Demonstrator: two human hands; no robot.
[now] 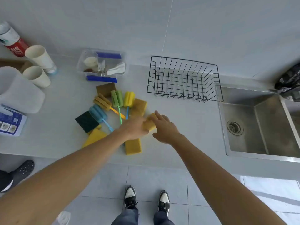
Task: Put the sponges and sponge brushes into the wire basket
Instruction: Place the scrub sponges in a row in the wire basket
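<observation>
A yellow sponge [150,124] is off the counter between my two hands. My left hand [134,128] grips its near end, blurred. My right hand [165,129] has its fingers over the sponge's far end and its thumb below, spread and not closed. More sponges lie on the counter: dark green [86,121], yellow [94,138], yellow [133,148], brown [105,89], tan [138,107]. Among them lie sponge brushes: blue [98,113], orange [103,103], green [116,98], yellow [129,99]. The black wire basket [185,93] stands empty to the right.
A steel sink [259,127] is right of the basket. A clear box with blue clips [102,78] holding utensils stands behind the sponges. Two paper cups [40,57], a white container [17,93], a can [13,39] and a blue packet [9,122] fill the left side. Someone's dark shoe [21,171] is at lower left.
</observation>
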